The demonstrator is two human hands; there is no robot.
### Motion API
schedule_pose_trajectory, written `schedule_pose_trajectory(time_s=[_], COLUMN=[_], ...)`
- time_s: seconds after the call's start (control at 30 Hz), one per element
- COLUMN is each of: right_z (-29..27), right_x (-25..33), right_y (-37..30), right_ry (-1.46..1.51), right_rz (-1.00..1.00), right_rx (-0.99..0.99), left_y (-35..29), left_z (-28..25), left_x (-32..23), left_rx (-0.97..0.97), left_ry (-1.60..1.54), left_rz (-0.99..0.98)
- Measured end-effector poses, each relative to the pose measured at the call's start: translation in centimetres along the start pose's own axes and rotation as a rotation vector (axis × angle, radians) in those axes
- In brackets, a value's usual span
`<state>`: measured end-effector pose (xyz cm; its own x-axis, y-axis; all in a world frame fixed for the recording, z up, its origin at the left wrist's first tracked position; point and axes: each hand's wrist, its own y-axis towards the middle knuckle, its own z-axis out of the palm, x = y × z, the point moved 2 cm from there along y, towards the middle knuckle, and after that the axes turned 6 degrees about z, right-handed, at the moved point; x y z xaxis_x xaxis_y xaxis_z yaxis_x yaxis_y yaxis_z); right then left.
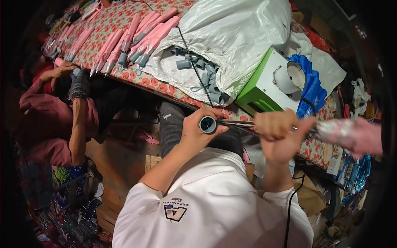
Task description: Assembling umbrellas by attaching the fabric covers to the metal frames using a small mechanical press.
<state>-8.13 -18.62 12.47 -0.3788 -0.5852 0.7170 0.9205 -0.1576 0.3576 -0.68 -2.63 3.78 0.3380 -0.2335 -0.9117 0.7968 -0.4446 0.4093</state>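
Note:
My left hand (195, 129) is closed around a grey hollow umbrella handle (207, 124), its round open end facing up. A thin metal umbrella shaft (235, 122) runs sideways from beside this handle to my right hand (276, 133). That hand is wrapped round the shaft, its thumb stretched to the right, slightly blurred. Past the fist, the folded pink umbrella (347, 135) sticks out to the right, smeared by motion. Whether the shaft's tip touches the handle, I cannot tell. Both hands are above my lap, at the table's near edge.
A white sack (240, 37) on the flowered table (111, 20) spills several grey handles (209, 76). Beside it stands a green and white machine (264, 78) with a round metal nozzle, near blue bundles (310, 82). Folded pink umbrellas (128, 37) lie leftward. A co-worker (62, 111) sits at left.

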Motion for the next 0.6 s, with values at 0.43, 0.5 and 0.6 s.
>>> schedule_pose_trajectory(time_s=[0.43,0.5,0.6], right_z=[3.5,3.6,4.6], right_x=[-2.1,-2.5,-3.4], right_y=[-0.4,-0.3,0.5], right_ry=[-0.270,-0.275,-0.408], right_rz=[0.052,0.086,0.090], right_rx=[-0.113,-0.171,-0.360], left_y=[-0.9,-0.9,-0.9], left_z=[1.0,0.9,1.0], left_x=[0.4,0.6,0.9], left_rx=[0.124,0.116,0.101], left_ry=[0.220,0.281,0.271], left_rz=[0.079,0.105,0.005])
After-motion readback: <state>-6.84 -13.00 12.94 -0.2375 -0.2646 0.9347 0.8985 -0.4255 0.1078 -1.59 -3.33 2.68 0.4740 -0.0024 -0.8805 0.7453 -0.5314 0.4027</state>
